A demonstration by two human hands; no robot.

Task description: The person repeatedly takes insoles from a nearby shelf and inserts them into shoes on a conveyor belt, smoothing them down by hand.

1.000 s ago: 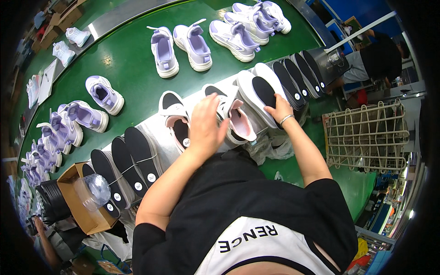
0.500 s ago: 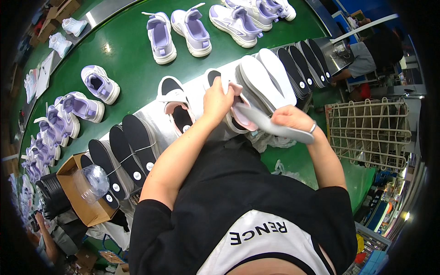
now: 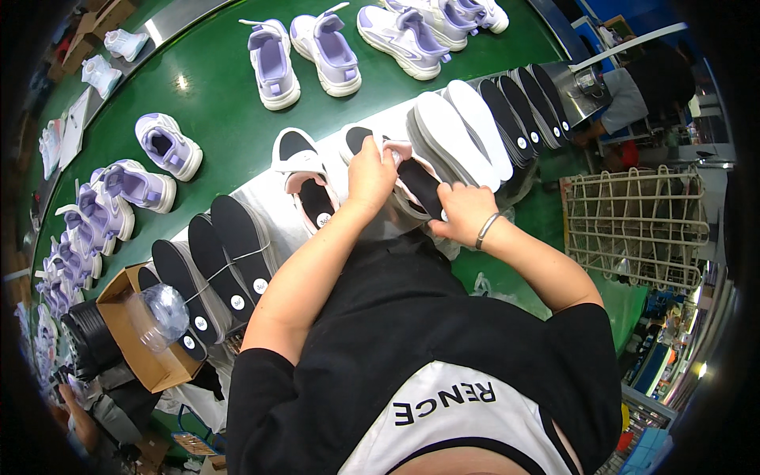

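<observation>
A white sneaker with pink lining (image 3: 405, 207) lies in front of me on the bench, its opening toward me. My left hand (image 3: 370, 176) is closed on its pulled-back tongue. In my right hand (image 3: 469, 212) is the heel end of a black-topped insole (image 3: 419, 186), the rest of which lies inside the shoe's opening. My right fingers partly cover the insole's heel, and its toe end is hidden. Just to the left sits the matching sneaker (image 3: 290, 161), with a black insole showing inside it.
Stacks of black insoles (image 3: 218, 257) stand on the left, beside a cardboard box (image 3: 176, 370). White insoles (image 3: 453, 131) and more black insole stacks (image 3: 507, 119) lie on the right. White-and-lilac sneakers (image 3: 273, 67) line the green table (image 3: 222, 111). A wire rack (image 3: 633, 226) stands at right.
My right hand has moved left and toward the shoe. The insole has turned from grey side showing to black side up and gone into the opening. My left hand stays at the tongue.
</observation>
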